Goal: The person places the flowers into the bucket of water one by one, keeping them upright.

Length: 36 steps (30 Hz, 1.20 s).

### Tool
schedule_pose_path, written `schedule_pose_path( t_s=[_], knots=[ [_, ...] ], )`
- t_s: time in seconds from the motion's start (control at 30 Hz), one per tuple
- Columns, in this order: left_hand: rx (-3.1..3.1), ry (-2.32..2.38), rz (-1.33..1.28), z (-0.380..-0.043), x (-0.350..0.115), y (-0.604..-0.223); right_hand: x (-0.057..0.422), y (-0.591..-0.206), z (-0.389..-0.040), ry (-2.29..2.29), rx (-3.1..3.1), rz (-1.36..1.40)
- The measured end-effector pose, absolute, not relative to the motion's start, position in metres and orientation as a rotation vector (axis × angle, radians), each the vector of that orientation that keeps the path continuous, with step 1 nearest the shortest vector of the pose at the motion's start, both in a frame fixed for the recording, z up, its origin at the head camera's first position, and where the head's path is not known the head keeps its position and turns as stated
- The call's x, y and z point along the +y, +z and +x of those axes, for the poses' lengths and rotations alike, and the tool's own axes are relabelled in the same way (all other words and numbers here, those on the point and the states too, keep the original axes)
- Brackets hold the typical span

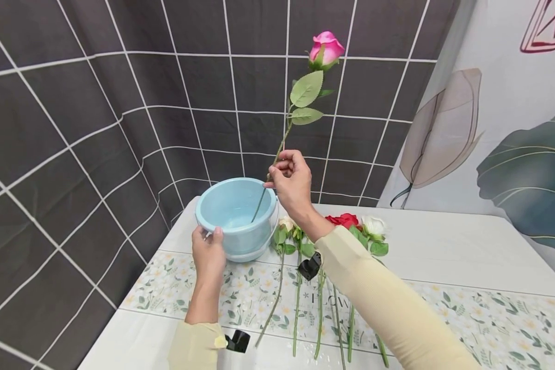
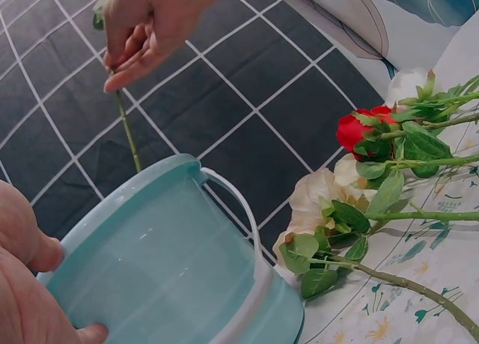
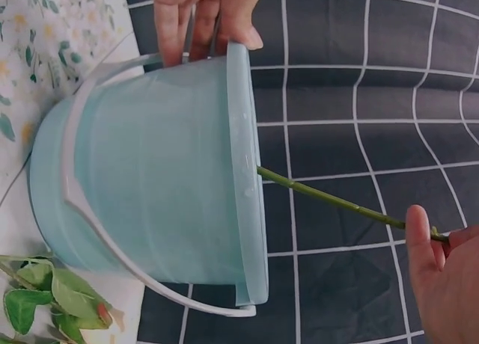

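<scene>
A pink rose (image 1: pixel 326 50) stands nearly upright above a light blue bucket (image 1: pixel 243 244), its bloom leaning right. My right hand (image 1: pixel 292 180) pinches the stem (image 3: pixel 329 198) between thumb and fingers, and the stem's lower end dips inside the bucket. At the bucket's near left side, my left hand (image 1: pixel 209 252) grips the rim, thumb at the lip and fingers against the wall. The left wrist view shows the same bucket (image 2: pixel 172 262) close up, with the right hand (image 2: pixel 146 37) above it. Whether the stem touches the bucket's bottom I cannot tell.
Several roses lie on the table right of the bucket, including a red rose (image 1: pixel 344 220), a white rose (image 1: pixel 373 226) and a cream rose (image 2: pixel 314 198). A white handle (image 2: pixel 243 303) hangs down the bucket's side. Dark gridded cloth (image 1: pixel 203 82) stands behind; floral print crosses the table (image 1: pixel 444 231).
</scene>
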<state>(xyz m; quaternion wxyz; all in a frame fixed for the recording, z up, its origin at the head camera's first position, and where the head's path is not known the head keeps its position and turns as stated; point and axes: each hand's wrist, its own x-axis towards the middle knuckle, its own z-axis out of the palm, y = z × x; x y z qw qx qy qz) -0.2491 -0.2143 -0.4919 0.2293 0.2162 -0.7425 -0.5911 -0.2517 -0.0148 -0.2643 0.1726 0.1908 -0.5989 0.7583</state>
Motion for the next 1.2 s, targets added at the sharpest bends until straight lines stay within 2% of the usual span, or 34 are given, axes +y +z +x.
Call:
schedule_pose_path(
  t_s=[0.2,0.4,0.57,0.73,1.03,1.2],
  knots=[
    [-2.047,-1.679,0.577,-0.238,-0.209,-0.475,-0.025,-0.270,-0.261,2.163,-1.812,0.549],
    [-2.046,-1.816,0.609,-0.192,-0.181,-0.399,-0.034,-0.267,-0.263,2.101,-1.969,0.550],
    [-2.033,-1.838,0.632,-0.170,-0.165,-0.362,-0.039,-0.269,-0.265,2.048,-2.058,0.561],
    [-2.024,-1.850,0.638,-0.168,-0.163,-0.359,-0.042,-0.272,-0.267,2.016,-2.113,0.547],
    [-2.012,-1.802,0.582,-0.189,-0.177,-0.397,-0.044,-0.280,-0.270,1.961,-2.225,0.531],
    [-2.033,-1.826,0.617,-0.173,-0.166,-0.368,-0.044,-0.284,-0.271,1.924,-2.287,0.542]
  ],
)
